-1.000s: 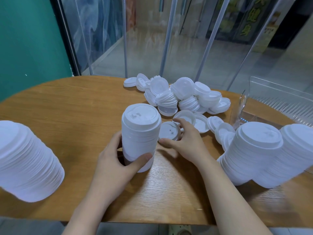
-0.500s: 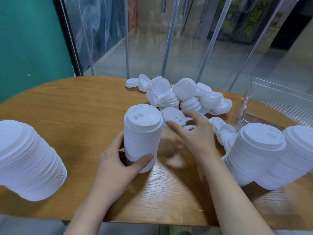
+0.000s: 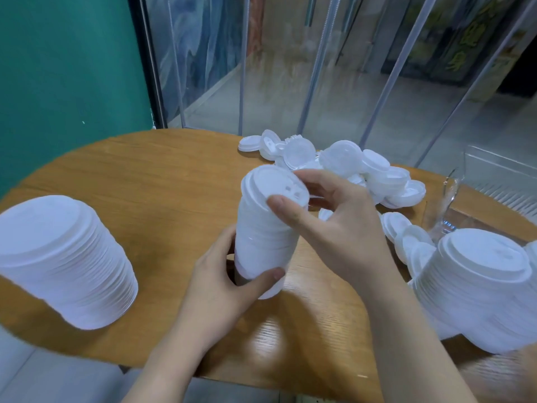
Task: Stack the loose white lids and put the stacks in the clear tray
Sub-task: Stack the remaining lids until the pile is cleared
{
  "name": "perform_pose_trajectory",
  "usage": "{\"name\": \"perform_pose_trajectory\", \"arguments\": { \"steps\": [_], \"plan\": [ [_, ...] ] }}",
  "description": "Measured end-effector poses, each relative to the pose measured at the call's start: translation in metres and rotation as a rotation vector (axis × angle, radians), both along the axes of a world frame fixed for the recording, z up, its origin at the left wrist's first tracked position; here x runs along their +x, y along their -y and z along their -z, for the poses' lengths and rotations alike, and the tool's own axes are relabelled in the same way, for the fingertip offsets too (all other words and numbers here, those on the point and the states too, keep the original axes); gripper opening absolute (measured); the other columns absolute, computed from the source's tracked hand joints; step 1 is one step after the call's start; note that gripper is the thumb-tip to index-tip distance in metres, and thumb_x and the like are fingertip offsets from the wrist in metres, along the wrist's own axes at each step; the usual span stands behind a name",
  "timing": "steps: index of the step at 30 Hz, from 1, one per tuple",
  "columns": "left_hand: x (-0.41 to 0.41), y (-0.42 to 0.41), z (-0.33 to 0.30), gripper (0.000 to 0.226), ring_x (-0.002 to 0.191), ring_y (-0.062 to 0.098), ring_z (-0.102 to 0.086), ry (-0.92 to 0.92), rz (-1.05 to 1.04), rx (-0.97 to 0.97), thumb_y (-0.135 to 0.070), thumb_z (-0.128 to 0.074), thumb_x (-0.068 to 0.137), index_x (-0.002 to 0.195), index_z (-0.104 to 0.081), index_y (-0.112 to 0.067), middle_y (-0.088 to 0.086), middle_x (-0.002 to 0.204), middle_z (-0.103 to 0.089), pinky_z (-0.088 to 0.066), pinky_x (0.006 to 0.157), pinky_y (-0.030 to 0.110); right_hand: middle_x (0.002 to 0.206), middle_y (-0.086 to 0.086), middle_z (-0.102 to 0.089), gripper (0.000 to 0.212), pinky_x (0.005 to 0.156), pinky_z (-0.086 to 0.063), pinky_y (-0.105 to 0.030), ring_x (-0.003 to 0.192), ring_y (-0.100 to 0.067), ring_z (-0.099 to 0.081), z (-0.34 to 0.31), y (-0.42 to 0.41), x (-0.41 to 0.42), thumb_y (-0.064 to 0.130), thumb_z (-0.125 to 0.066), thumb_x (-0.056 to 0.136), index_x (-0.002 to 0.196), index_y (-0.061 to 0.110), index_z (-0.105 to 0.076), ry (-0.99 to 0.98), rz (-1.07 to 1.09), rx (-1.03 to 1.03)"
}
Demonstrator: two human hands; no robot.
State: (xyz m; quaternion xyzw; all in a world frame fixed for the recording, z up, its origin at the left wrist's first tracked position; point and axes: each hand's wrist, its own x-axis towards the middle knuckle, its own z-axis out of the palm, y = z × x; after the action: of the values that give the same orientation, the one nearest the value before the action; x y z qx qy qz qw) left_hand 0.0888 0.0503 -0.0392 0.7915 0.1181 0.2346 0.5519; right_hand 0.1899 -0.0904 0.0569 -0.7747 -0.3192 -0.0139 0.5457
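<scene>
left hand [image 3: 220,289] grips stack [image 3: 263,237] (right hand [image 3: 334,225] pinches top lid [image 3: 276,184]).

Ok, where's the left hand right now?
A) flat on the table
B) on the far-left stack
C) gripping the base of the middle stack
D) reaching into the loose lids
C: the left hand grips the lower part of the middle stack, while the right hand pinches the top lid.
</scene>
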Motion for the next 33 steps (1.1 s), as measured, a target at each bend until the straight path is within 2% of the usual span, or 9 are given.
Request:
{"name": "perform_pose_trajectory", "arguments": {
  "steps": [6, 10, 16, 19, 22, 24, 26, 29, 33],
  "plan": [
    [0.000, -0.001, -0.001, 0.062, 0.095, 0.007, -0.070, -0.033, 0.002, -0.015, -0.036, -0.091, 0.072, 0.123, -0.059, -0.051, -0.021, 0.109, -0.072, -0.059, 0.079, 0.033, 0.105, 0.021, -0.074, 0.047, 0.094, -0.055, -0.034, 0.108, -0.001, -0.067, 0.005, 0.001, -0.002, 0.063, -0.080, 0.075, 0.110, 0.033, -0.073, 0.014, 0.015, -0.111],
    [0.001, -0.001, -0.001, 0.064, 0.097, 0.006, -0.070, -0.032, -0.001, -0.021, -0.037, -0.091, 0.072, 0.126, -0.059, -0.049, -0.021, 0.111, -0.072, -0.059, 0.082, 0.036, 0.103, 0.028, -0.071, 0.044, 0.088, -0.054, -0.022, 0.107, 0.003, -0.065, 0.004, 0.002, -0.006, 0.064, -0.079, 0.074, 0.109, 0.038, -0.071, 0.034, 0.000, -0.129],
    [0.000, -0.002, -0.003, 0.066, 0.098, 0.005, -0.070, -0.038, 0.014, -0.025, -0.037, -0.091, 0.072, 0.128, -0.057, -0.047, -0.021, 0.113, -0.071, -0.058, 0.079, 0.027, 0.116, 0.029, -0.067, 0.078, 0.090, -0.051, -0.016, 0.113, 0.008, -0.061, 0.006, 0.004, -0.005, 0.076, -0.081, 0.060, 0.127, 0.044, -0.059, -0.011, -0.011, -0.106],
    [-0.002, -0.004, -0.003, 0.077, 0.100, -0.002, -0.066, -0.044, 0.017, -0.036, -0.034, -0.094, 0.069, 0.135, -0.055, -0.042, -0.019, 0.116, -0.069, -0.052, 0.078, 0.015, 0.125, 0.025, -0.064, 0.096, 0.092, -0.052, -0.021, 0.115, 0.007, -0.061, 0.009, 0.017, 0.000, 0.078, -0.076, 0.055, 0.141, 0.042, -0.052, -0.055, -0.011, -0.123],
    [-0.004, -0.008, -0.001, 0.090, 0.104, -0.008, -0.063, -0.069, 0.012, -0.050, -0.032, -0.097, 0.064, 0.141, -0.052, -0.035, -0.013, 0.122, -0.066, -0.046, 0.079, 0.005, 0.127, 0.021, -0.064, 0.095, 0.096, -0.055, -0.031, 0.113, 0.004, -0.063, 0.023, 0.036, 0.000, 0.077, -0.078, 0.054, 0.139, 0.041, -0.055, -0.147, -0.027, -0.181],
    [-0.006, -0.011, 0.003, 0.090, 0.108, -0.006, -0.063, -0.092, 0.003, -0.014, -0.037, -0.098, 0.063, 0.141, -0.052, -0.037, -0.012, 0.123, -0.066, -0.046, 0.082, 0.005, 0.127, 0.023, -0.063, 0.095, 0.095, -0.055, -0.029, 0.112, 0.005, -0.063, 0.039, 0.045, -0.003, 0.077, -0.077, 0.057, 0.141, 0.041, -0.053, -0.194, -0.077, -0.284],
    [-0.011, -0.011, 0.006, 0.083, 0.107, -0.008, -0.061, -0.123, -0.017, 0.016, -0.036, -0.097, 0.066, 0.137, -0.054, -0.039, -0.014, 0.120, -0.066, -0.045, 0.083, 0.004, 0.129, 0.024, -0.060, 0.087, 0.092, -0.054, -0.025, 0.112, 0.005, -0.062, 0.057, 0.046, -0.004, 0.069, -0.080, 0.065, 0.142, 0.043, -0.049, -0.223, -0.143, -0.357],
    [-0.021, -0.010, 0.010, 0.068, 0.105, -0.009, -0.058, -0.175, -0.066, 0.083, -0.037, -0.089, 0.075, 0.135, -0.057, -0.040, -0.017, 0.114, -0.065, -0.042, 0.083, 0.003, 0.128, 0.025, -0.059, 0.067, 0.092, -0.054, -0.025, 0.111, 0.002, -0.062, 0.077, 0.036, -0.005, 0.042, -0.085, 0.081, 0.138, 0.049, -0.049, -0.222, -0.198, -0.368],
    [-0.034, -0.006, 0.013, 0.056, 0.110, -0.003, -0.058, -0.237, -0.145, 0.154, -0.032, -0.078, 0.088, 0.138, -0.056, -0.040, -0.021, 0.116, -0.065, -0.048, 0.098, 0.026, 0.124, 0.023, -0.061, 0.063, 0.089, -0.054, -0.025, 0.103, 0.000, -0.064, 0.091, 0.022, -0.006, 0.026, -0.081, 0.085, 0.136, 0.045, -0.050, -0.190, -0.203, -0.323]
  ]
}}
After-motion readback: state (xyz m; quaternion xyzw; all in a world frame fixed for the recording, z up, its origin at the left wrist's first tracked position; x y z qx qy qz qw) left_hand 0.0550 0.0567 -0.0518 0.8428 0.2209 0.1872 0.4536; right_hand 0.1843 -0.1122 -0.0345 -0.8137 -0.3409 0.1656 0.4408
